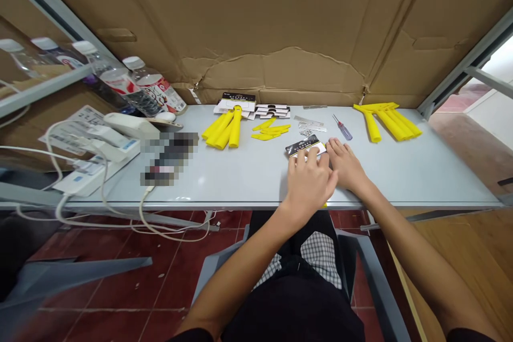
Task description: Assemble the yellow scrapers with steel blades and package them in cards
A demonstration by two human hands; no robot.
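Observation:
A black-and-white header card point(305, 145) lies on the table in front of me. My left hand point(308, 184) rests over its near edge, with the fingers apart and slightly bent and the tips touching the card. A bit of yellow plastic point(325, 205) peeks out below that hand at the table edge; the rest of it is hidden. Right beside the card, my right hand point(347, 166) lies flat with its fingers stretched out. Just beyond are small screws point(306, 132), thin metal blades point(310, 123) and a screwdriver point(343, 127) with a translucent purple handle.
Yellow tubular handles point(228, 131) and more yellow handles point(387, 120) lie at left and right. Small yellow pieces point(270, 130) sit near stacked cards point(273, 110). A power strip point(98, 168) with cables, a blurred-out item point(170, 157) and bottles point(160, 88) occupy the left. Cardboard point(260, 21) walls the back.

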